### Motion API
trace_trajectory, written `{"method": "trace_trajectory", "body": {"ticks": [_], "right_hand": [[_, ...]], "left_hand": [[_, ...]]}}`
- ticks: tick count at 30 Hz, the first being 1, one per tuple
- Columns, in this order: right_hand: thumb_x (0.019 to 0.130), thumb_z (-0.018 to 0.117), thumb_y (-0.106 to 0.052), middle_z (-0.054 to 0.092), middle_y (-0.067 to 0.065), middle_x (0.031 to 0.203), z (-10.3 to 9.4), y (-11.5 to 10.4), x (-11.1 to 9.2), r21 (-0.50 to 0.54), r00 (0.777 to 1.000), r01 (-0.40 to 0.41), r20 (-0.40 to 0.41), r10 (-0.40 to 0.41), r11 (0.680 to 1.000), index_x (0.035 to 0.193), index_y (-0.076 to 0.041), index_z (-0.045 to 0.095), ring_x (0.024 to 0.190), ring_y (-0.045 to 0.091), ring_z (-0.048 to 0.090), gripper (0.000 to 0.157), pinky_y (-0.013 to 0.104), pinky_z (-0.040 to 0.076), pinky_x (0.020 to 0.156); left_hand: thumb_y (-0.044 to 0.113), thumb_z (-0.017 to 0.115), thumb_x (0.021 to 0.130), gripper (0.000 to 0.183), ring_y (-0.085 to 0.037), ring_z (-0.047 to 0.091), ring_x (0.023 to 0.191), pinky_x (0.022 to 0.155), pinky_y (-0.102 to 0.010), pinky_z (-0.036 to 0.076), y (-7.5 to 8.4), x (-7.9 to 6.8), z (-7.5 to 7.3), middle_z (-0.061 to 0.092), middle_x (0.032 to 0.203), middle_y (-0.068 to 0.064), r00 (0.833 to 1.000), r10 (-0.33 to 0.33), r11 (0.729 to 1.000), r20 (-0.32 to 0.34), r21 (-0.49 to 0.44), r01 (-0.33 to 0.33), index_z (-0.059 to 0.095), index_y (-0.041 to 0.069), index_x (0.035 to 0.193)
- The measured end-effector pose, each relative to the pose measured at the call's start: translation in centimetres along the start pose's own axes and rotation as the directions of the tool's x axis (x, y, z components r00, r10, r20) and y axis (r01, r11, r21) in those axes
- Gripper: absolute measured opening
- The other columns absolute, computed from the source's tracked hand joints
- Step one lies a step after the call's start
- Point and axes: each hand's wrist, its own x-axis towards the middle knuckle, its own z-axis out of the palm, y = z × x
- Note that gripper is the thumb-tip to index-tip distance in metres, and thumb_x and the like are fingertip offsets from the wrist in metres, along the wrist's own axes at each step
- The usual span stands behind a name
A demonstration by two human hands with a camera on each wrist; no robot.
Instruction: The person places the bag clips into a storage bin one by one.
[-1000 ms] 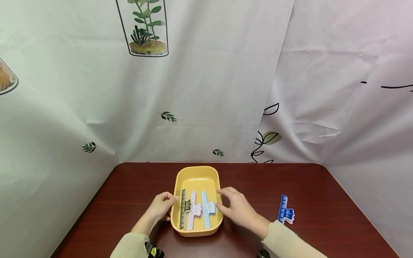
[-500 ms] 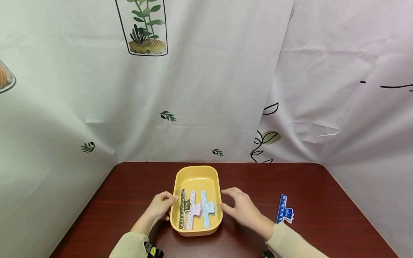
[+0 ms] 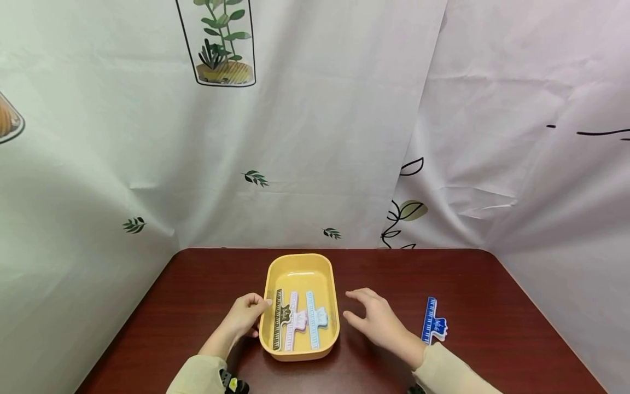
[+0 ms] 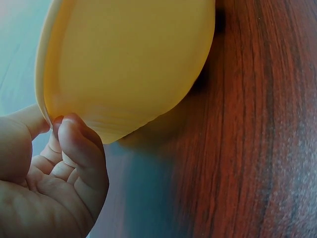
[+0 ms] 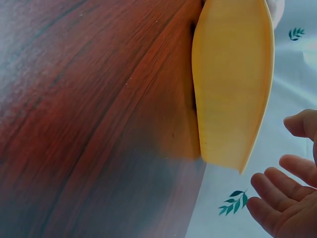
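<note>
A yellow plastic tray (image 3: 301, 357) stands at the middle of the table. Inside lie three ruler clips side by side: a black one (image 3: 278, 328), a lilac one (image 3: 294, 328) and a light blue one (image 3: 313, 328). My left hand (image 3: 244, 314) pinches the tray's left rim between thumb and fingers; the left wrist view shows this grip on the tray wall (image 4: 133, 59). Off the tray's right side, my right hand (image 3: 378, 322) hovers with fingers spread, touching nothing. In the right wrist view a gap separates its fingers (image 5: 277, 191) from the tray.
To the right of my right hand, a dark blue ruler clip (image 3: 433, 324) lies on the dark red-brown table (image 3: 206, 279), its lower end partly hidden by the sleeve. A white printed cloth (image 3: 315, 137) hangs behind the table and along both sides.
My right hand has let go of the tray's right rim and moved right, away from it. The left hand keeps its grip. Tray and clips stay put.
</note>
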Motion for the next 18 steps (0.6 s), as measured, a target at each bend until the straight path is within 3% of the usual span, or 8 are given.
{"method": "trace_trajectory", "body": {"ticks": [18], "right_hand": [[0.079,0.074,-0.022,0.064,0.003,0.112,-0.8,1.2,-0.4,-0.027,0.999,-0.04,0.016,0.04,0.999,0.115,-0.009,0.066,0.107,0.019,0.061,0.039,0.039,0.051,0.092]], "left_hand": [[0.024,0.061,0.089,0.022,-0.014,0.046,0.047,0.039,-0.023,0.04,-0.1,0.0,0.0,0.048,0.063,-0.004,1.0,0.015,1.0,-0.002,-0.019,-0.015,0.052,0.005,0.082]]}}
